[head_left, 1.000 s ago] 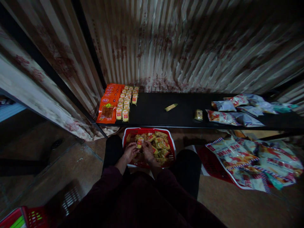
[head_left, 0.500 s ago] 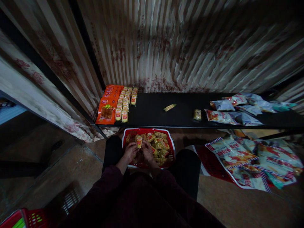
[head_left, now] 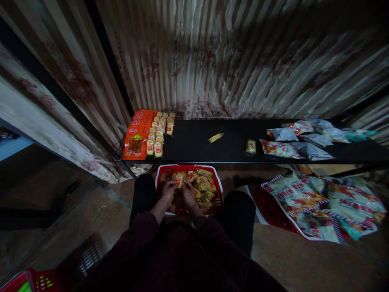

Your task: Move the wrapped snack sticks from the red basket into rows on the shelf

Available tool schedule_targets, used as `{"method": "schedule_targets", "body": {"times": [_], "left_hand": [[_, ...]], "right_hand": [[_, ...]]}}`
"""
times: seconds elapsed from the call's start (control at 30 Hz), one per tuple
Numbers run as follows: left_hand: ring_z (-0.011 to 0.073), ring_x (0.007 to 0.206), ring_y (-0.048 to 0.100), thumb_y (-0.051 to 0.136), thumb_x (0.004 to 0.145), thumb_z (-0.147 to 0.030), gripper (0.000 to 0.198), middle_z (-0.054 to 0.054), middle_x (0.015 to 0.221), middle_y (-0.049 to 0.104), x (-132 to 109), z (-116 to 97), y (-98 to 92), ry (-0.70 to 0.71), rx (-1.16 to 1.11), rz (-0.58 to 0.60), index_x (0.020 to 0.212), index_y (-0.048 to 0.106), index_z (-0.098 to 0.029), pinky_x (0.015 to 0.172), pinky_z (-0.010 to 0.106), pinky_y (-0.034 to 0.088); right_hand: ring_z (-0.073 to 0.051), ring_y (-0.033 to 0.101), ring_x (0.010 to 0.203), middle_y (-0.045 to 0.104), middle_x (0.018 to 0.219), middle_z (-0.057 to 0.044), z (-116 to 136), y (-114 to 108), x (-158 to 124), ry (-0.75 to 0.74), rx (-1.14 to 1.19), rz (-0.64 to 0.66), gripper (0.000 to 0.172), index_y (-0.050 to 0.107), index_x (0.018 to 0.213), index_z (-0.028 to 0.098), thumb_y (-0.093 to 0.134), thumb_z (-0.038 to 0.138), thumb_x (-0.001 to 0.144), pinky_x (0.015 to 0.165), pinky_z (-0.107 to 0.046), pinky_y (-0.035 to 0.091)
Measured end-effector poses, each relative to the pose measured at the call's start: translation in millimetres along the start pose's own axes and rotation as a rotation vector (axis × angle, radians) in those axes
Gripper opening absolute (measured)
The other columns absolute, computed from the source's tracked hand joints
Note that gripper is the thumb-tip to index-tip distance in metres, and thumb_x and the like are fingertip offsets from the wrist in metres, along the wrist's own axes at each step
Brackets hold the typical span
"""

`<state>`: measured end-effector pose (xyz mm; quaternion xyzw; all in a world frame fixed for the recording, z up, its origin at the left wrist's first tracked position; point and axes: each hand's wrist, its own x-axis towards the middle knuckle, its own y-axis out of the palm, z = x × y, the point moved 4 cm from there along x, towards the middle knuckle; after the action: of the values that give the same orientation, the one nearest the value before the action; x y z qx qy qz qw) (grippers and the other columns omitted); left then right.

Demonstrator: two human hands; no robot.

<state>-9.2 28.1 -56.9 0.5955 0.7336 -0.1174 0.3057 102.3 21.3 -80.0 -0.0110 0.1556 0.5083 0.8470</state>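
Observation:
Between my fingertips stands a small snack packet (head_left: 179,179), yellowish in clear wrap with a red and white label facing me. My left hand (head_left: 169,192) pinches its lower left side, and my right hand (head_left: 189,194) closes on its right side. Both hands are over a red basket with a white rim (head_left: 221,184), held between my knees. Several similar yellow packets (head_left: 208,185) lie loosely in it. On the black shelf (head_left: 188,142) just beyond, matching packets (head_left: 158,148) stand in neat rows beside orange snack bags (head_left: 135,142).
A lone packet (head_left: 251,146) and another on its side (head_left: 215,138) lie mid-shelf. Several white chip bags (head_left: 281,149) lie at its right. Below, a second basket overflows with larger bags (head_left: 299,192). A red crate (head_left: 45,280) sits at lower left; a curtain (head_left: 206,61) hangs behind.
The held packet has tipped slightly and shifted a little in my fingers, staying over the basket. The whole view has moved slightly; the shelf goods stay in place.

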Motion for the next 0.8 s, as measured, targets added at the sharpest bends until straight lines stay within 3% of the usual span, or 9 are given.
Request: {"method": "schedule_targets", "body": {"times": [0.17,0.37,0.57,0.8], "left_hand": [[0.0115,0.069,0.058,0.065,0.06,-0.013,0.021,0.001,0.076,0.065,0.3,-2.8,3.0,0.086,0.042,-0.026,0.08,0.062,-0.019,0.067,0.024,0.044],[0.015,0.077,0.06,0.065,0.063,-0.021,0.019,0.002,0.077,0.066,2.4,-0.2,2.2,0.01,0.054,-0.049,0.081,0.065,-0.019,0.074,0.027,0.044],[0.0171,0.085,0.061,0.069,0.063,-0.031,0.025,0.004,0.084,0.069,2.0,1.3,3.4,-0.025,0.013,-0.006,0.084,0.068,-0.019,0.08,0.03,0.043],[0.0181,0.079,0.061,0.072,0.059,-0.034,0.03,0.006,0.081,0.069,0.4,-0.8,6.8,0.01,-0.032,0.055,0.082,0.068,-0.016,0.081,0.032,0.043]], "right_hand": [[-0.017,0.063,0.075,0.069,0.082,-0.003,0.6,-0.4,0.0,0.045,0.072,-0.05,0.028,0.064,0.077,0.021,0.064,0.041,0.057,0.075,-0.031,0.05],[-0.019,0.063,0.078,0.069,0.084,-0.004,3.0,1.3,1.1,0.002,0.008,-0.007,0.028,0.063,0.079,0.022,0.064,0.041,0.059,0.074,-0.031,0.05],[-0.019,0.062,0.081,0.068,0.083,-0.003,5.8,4.2,-0.7,-0.068,-0.039,0.026,0.026,0.062,0.078,0.021,0.063,0.04,0.062,0.08,-0.034,0.048],[-0.019,0.063,0.084,0.069,0.086,-0.003,4.5,6.1,-1.8,-0.066,-0.009,0.035,0.027,0.062,0.081,0.022,0.064,0.039,0.061,0.085,-0.036,0.048]]}}
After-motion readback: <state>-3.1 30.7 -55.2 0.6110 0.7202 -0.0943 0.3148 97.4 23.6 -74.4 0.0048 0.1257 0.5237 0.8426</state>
